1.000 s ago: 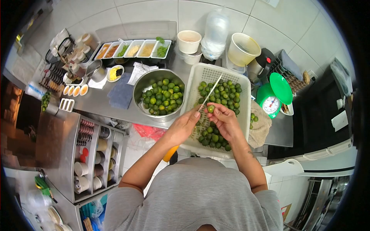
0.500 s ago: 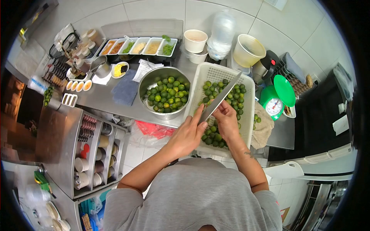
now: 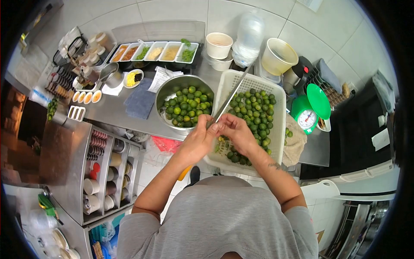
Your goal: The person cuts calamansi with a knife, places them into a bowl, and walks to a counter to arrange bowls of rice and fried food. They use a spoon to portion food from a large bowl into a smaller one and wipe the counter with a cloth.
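A long-bladed knife (image 3: 233, 96) points up and away, its lower end at my left hand (image 3: 199, 141). That hand is closed round the knife. My right hand (image 3: 238, 134) has its fingers pinched together against the base of the blade; whatever they hold is hidden. Both hands hover over the near left part of a white perforated basket (image 3: 279, 125). Many small green limes (image 3: 258, 113) lie in it, with small scraps at its near left. To the left stands a steel pot (image 3: 160, 93) holding more limes (image 3: 189, 103).
Behind the pot is a row of condiment trays (image 3: 171, 52). A green kitchen scale (image 3: 307, 118) stands right of the basket, beside a beige cloth (image 3: 295, 142). Tubs (image 3: 219, 45) line the wall. A blue cloth (image 3: 140, 99) lies left of the pot.
Both hands have moved left, bringing the knife with them. Its blade has turned more edge-on to me. More of the limes in the basket now show.
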`<state>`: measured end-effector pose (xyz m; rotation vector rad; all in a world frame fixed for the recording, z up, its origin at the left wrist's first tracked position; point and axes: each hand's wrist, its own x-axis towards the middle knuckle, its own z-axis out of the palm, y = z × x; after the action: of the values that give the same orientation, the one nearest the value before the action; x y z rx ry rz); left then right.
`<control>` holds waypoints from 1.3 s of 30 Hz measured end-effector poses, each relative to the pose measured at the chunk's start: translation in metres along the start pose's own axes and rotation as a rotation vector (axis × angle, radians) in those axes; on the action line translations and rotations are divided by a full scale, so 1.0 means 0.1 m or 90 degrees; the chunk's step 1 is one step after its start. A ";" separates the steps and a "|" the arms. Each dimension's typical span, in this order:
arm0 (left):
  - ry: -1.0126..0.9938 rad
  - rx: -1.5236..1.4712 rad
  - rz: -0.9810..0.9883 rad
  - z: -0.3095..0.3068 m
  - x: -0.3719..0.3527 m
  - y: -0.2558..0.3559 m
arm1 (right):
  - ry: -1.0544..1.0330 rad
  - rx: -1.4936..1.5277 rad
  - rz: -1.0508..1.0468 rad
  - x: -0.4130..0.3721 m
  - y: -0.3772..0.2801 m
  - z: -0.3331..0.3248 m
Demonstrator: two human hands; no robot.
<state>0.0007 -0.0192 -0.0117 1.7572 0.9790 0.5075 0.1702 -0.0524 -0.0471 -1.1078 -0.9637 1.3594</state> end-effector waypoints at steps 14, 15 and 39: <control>0.090 -0.167 -0.017 -0.47 0.09 -0.19 | 0.125 -0.775 -0.086 0.81 0.24 -0.86; 0.046 -0.214 -0.003 -0.46 0.06 -0.15 | 0.104 -0.532 -0.055 0.73 0.17 -0.82; -0.180 -0.019 0.026 0.12 -0.01 0.14 | 0.073 0.107 -0.062 -0.27 -0.20 -0.51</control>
<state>0.0143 -0.0285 -0.0034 1.7667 0.7345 0.2867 0.2239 -0.0792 -0.0372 -0.9879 -0.7950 1.2605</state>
